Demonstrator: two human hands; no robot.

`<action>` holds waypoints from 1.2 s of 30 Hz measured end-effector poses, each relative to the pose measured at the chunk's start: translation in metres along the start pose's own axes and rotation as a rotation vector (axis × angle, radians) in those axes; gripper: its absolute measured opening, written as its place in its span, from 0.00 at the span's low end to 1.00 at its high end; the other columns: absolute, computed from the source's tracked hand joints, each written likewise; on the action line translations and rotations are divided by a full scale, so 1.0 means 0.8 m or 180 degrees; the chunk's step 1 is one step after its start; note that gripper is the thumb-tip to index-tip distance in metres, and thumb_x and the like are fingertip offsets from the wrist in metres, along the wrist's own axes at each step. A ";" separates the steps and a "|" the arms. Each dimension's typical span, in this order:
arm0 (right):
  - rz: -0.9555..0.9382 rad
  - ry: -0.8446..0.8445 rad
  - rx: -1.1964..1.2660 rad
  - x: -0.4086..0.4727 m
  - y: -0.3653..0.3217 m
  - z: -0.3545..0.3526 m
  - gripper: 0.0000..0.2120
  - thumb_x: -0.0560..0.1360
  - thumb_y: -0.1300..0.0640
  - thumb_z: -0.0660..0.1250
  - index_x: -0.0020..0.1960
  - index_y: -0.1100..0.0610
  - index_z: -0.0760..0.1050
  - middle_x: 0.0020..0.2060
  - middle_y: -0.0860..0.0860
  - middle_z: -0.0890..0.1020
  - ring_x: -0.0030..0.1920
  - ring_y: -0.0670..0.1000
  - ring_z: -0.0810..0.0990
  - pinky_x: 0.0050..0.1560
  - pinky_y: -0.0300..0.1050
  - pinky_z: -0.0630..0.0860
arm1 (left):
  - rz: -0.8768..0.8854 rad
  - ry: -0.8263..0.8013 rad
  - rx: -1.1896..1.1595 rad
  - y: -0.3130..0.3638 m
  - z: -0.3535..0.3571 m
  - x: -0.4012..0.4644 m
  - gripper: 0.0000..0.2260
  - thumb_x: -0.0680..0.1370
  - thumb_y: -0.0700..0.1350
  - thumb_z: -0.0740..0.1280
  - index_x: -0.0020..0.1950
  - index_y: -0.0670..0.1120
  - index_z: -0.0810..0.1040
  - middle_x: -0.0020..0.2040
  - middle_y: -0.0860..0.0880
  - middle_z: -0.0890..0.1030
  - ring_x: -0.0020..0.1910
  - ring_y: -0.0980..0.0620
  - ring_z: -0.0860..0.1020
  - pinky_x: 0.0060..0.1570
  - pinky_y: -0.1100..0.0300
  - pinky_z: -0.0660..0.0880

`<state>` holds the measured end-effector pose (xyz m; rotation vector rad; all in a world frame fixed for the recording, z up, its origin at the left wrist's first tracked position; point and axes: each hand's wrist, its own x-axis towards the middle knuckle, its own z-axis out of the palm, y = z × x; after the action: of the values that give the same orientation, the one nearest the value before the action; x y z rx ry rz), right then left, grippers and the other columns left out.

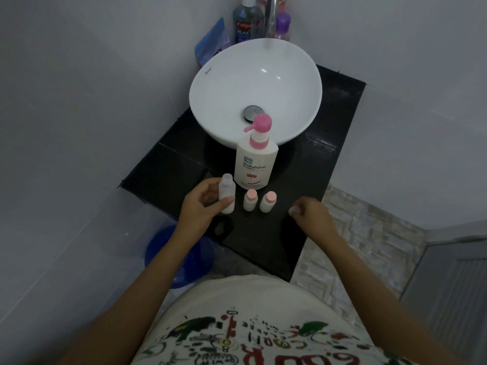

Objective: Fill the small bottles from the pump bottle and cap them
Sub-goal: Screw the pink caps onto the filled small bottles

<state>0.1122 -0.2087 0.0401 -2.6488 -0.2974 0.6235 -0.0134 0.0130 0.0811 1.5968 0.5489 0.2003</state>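
A white pump bottle with a pink pump head stands on the black counter in front of the basin. Just before it stand two small white bottles with pink caps, one on the left and one on the right. My left hand grips a third small bottle, which is uncapped and upright, left of the capped pair. My right hand hovers at the counter's right edge with its fingers curled around a small pale object, probably a cap; I cannot tell for sure.
A white bowl basin fills the back of the counter, with a chrome tap, a mouthwash bottle and a purple bottle behind it. A blue bucket sits on the floor below left. Walls close in on both sides.
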 end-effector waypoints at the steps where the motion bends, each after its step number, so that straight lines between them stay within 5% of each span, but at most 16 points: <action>1: 0.0006 0.0131 0.0332 -0.005 -0.008 -0.010 0.08 0.76 0.54 0.65 0.52 0.58 0.76 0.46 0.55 0.80 0.43 0.52 0.78 0.42 0.43 0.74 | 0.0053 0.0011 -0.0013 0.005 -0.001 -0.003 0.18 0.71 0.35 0.72 0.58 0.47 0.75 0.52 0.54 0.80 0.48 0.65 0.79 0.47 0.71 0.76; 8: -0.0885 0.0117 0.2205 -0.055 -0.095 -0.088 0.09 0.73 0.59 0.70 0.53 0.55 0.79 0.42 0.49 0.84 0.39 0.42 0.81 0.41 0.31 0.77 | 0.0180 -0.0221 -0.0081 0.036 -0.004 -0.013 0.15 0.73 0.39 0.71 0.59 0.46 0.77 0.52 0.53 0.82 0.51 0.60 0.80 0.50 0.67 0.78; 12: -0.1289 -0.0128 0.2170 -0.065 -0.114 -0.088 0.11 0.72 0.61 0.70 0.55 0.56 0.79 0.46 0.54 0.84 0.47 0.54 0.82 0.51 0.44 0.80 | 0.0198 -0.0407 -0.0112 0.047 -0.002 -0.019 0.14 0.73 0.39 0.70 0.58 0.43 0.76 0.52 0.51 0.82 0.50 0.58 0.81 0.50 0.63 0.79; 18: -0.1541 -0.0284 0.2019 -0.069 -0.113 -0.089 0.12 0.73 0.63 0.70 0.53 0.50 0.80 0.47 0.53 0.84 0.47 0.59 0.81 0.52 0.52 0.80 | 0.0136 -0.0571 -0.0190 0.051 -0.003 -0.023 0.12 0.73 0.38 0.69 0.57 0.39 0.78 0.51 0.48 0.82 0.48 0.59 0.81 0.46 0.66 0.79; 29: -0.1809 -0.0413 0.1585 -0.067 -0.103 -0.107 0.11 0.72 0.62 0.70 0.55 0.56 0.80 0.46 0.53 0.84 0.46 0.50 0.83 0.49 0.40 0.80 | 0.0126 -0.0677 -0.0148 0.057 0.000 -0.022 0.12 0.74 0.37 0.68 0.58 0.39 0.79 0.51 0.49 0.82 0.47 0.62 0.81 0.44 0.70 0.75; 31: -0.1628 -0.0473 0.1564 -0.068 -0.106 -0.107 0.06 0.73 0.57 0.69 0.50 0.55 0.81 0.38 0.50 0.84 0.35 0.43 0.81 0.39 0.32 0.77 | 0.0139 -0.0672 -0.0134 0.057 0.001 -0.022 0.12 0.74 0.37 0.68 0.58 0.38 0.79 0.51 0.50 0.82 0.48 0.62 0.80 0.44 0.70 0.75; 33: -0.1405 -0.0397 0.1399 -0.068 -0.111 -0.101 0.11 0.74 0.48 0.66 0.42 0.55 0.80 0.31 0.48 0.82 0.27 0.43 0.77 0.33 0.31 0.74 | 0.0130 -0.0644 -0.0128 0.057 0.001 -0.022 0.12 0.74 0.37 0.68 0.58 0.39 0.80 0.51 0.50 0.82 0.49 0.61 0.80 0.45 0.69 0.76; 36: -0.1251 -0.0415 0.1378 -0.071 -0.112 -0.098 0.16 0.74 0.43 0.62 0.45 0.55 0.78 0.34 0.51 0.82 0.29 0.44 0.77 0.34 0.33 0.75 | 0.0128 -0.0630 -0.0103 0.057 0.003 -0.022 0.12 0.74 0.37 0.68 0.58 0.38 0.79 0.51 0.49 0.82 0.49 0.62 0.80 0.45 0.69 0.76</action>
<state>0.0890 -0.1711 0.1638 -2.0656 -0.6248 0.6436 -0.0176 0.0023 0.1286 1.5765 0.3587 0.0794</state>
